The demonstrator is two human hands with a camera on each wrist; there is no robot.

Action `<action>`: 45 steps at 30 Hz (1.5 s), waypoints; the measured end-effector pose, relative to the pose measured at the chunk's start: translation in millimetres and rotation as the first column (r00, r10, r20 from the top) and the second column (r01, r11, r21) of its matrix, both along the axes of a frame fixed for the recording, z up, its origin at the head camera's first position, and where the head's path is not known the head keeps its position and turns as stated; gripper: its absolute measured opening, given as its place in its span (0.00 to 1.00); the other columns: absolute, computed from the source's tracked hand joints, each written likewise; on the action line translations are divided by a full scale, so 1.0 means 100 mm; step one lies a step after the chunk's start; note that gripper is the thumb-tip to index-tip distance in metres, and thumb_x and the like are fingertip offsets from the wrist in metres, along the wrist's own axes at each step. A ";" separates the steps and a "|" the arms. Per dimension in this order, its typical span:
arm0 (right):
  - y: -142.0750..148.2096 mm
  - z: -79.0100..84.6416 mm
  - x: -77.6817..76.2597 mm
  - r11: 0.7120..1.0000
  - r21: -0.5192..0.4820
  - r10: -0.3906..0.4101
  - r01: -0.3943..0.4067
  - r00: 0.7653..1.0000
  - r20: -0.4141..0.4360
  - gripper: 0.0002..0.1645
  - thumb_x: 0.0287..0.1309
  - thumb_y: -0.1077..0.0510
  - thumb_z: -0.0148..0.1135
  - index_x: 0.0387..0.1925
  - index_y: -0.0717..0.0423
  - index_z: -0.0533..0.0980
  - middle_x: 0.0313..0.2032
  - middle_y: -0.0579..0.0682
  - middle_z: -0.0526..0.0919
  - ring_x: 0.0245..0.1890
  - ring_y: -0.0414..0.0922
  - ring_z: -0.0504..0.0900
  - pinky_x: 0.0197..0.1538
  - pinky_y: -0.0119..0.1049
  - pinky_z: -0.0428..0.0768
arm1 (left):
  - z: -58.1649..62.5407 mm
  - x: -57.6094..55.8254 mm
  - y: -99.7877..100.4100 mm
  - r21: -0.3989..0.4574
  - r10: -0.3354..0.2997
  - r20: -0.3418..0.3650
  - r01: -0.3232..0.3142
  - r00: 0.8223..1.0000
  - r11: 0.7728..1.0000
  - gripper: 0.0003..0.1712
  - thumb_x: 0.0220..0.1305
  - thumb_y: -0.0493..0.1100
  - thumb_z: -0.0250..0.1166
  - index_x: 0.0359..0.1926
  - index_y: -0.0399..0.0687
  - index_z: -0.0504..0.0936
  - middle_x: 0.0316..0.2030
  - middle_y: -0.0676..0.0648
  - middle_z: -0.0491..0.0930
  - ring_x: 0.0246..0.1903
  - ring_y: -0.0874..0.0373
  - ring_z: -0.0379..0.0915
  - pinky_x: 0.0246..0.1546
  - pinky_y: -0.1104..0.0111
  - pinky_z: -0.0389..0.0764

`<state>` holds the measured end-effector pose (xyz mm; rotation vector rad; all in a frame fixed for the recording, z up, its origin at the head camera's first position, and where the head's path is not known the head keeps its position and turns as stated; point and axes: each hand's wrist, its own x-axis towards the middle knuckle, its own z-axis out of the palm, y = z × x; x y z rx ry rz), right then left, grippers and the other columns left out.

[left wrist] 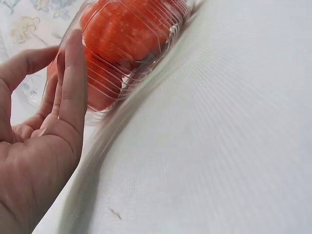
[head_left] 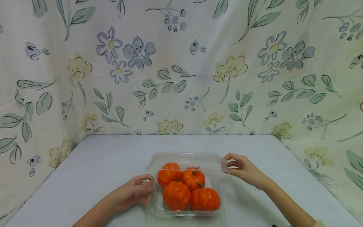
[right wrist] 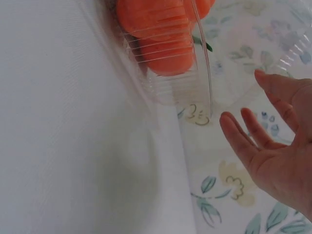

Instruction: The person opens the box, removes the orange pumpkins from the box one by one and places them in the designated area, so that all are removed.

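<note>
Our left hand (head_left: pixel 137 190) and right hand (head_left: pixel 244 170) face each other, bare, the right one higher in the head view.
We see the left forearm (head_left: pixel 97 209) slant up from the bottom edge, the left hand turned inward with its fingers gently bent; its wrist view shows us one long finger (left wrist: pixel 74 83) nearly straight and others bent behind it. The right forearm (head_left: pixel 286 201) angles in from the lower right, the right hand pointing inward too, its digits spread and slightly curved, with a gap between the upper and lower ones. Whether they grip, we cannot tell.
</note>
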<state>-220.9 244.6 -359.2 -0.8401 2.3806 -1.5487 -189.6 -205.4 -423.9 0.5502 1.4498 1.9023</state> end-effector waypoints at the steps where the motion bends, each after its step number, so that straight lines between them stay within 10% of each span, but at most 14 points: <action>1: -0.01 0.00 -0.02 1.000 -0.006 -0.011 0.011 1.000 0.001 0.14 0.72 0.65 0.63 0.53 0.70 0.74 0.51 0.62 0.79 0.51 0.47 0.87 0.54 0.34 0.85 | 0.01 0.00 0.01 -0.008 0.022 0.002 -0.022 1.000 1.000 0.08 0.80 0.36 0.52 0.51 0.52 0.74 0.35 0.55 0.83 0.33 0.63 0.82 0.40 0.70 0.85; 8: -0.08 -0.01 -0.18 0.995 -0.080 -0.066 0.063 0.997 -0.038 0.13 0.74 0.62 0.62 0.52 0.68 0.74 0.49 0.59 0.80 0.51 0.48 0.88 0.55 0.32 0.84 | 0.02 -0.04 0.06 0.015 0.119 0.017 -0.120 0.993 0.993 0.09 0.79 0.34 0.54 0.52 0.52 0.72 0.37 0.57 0.80 0.34 0.64 0.80 0.41 0.72 0.85; 18: -0.13 -0.01 -0.35 0.976 -0.171 -0.147 0.135 0.987 -0.060 0.18 0.75 0.64 0.60 0.58 0.71 0.69 0.49 0.48 0.81 0.49 0.44 0.86 0.54 0.34 0.85 | -0.01 -0.07 0.07 0.083 0.084 -0.023 -0.082 0.996 0.993 0.11 0.78 0.31 0.52 0.51 0.52 0.72 0.39 0.57 0.79 0.36 0.65 0.80 0.42 0.73 0.85; 45: -0.24 -0.15 -0.71 0.931 -0.311 -0.183 0.190 0.982 0.051 0.17 0.76 0.67 0.57 0.61 0.51 0.73 0.46 0.58 0.79 0.44 0.45 0.87 0.50 0.36 0.87 | -0.08 -0.15 0.11 0.156 0.065 -0.072 -0.053 0.995 0.986 0.12 0.79 0.30 0.50 0.51 0.51 0.72 0.38 0.57 0.79 0.35 0.66 0.80 0.42 0.73 0.86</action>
